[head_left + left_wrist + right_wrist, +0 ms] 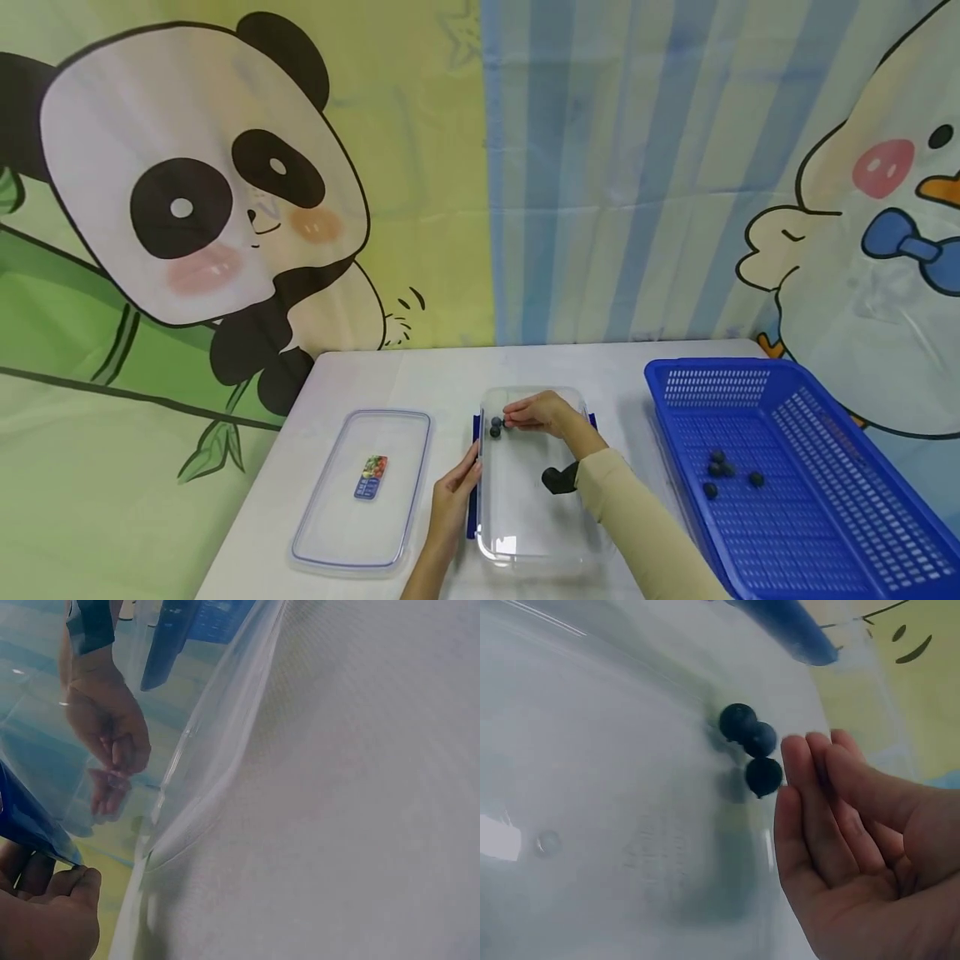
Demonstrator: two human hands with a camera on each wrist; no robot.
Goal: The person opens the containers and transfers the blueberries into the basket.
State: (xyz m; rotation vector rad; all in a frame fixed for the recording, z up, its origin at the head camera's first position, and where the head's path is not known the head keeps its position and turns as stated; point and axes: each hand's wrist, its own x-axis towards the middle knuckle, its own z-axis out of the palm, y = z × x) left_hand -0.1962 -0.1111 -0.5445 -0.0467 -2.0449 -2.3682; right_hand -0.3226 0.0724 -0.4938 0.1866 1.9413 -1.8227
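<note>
A clear plastic food container [525, 517] with blue side clasps stands on the table. My left hand [452, 492] holds its left side; in the left wrist view, my left fingertips [84, 876] meet the edge of the blue clasp [34, 814]. My right hand [542, 412] is inside the container near its far left corner. Three blueberries [739, 721] lie clustered there, the closest blueberry [763, 777] right at my right fingertips [789, 802]. Those fingers are loosely bent, with nothing between them.
A clear lid [341, 533] with a label [371, 477] lies left of the container. At the right stands a blue plastic basket [795, 533] with several blueberries [717, 457] on its floor. Printed curtains [585, 167] hang behind the white table [450, 367].
</note>
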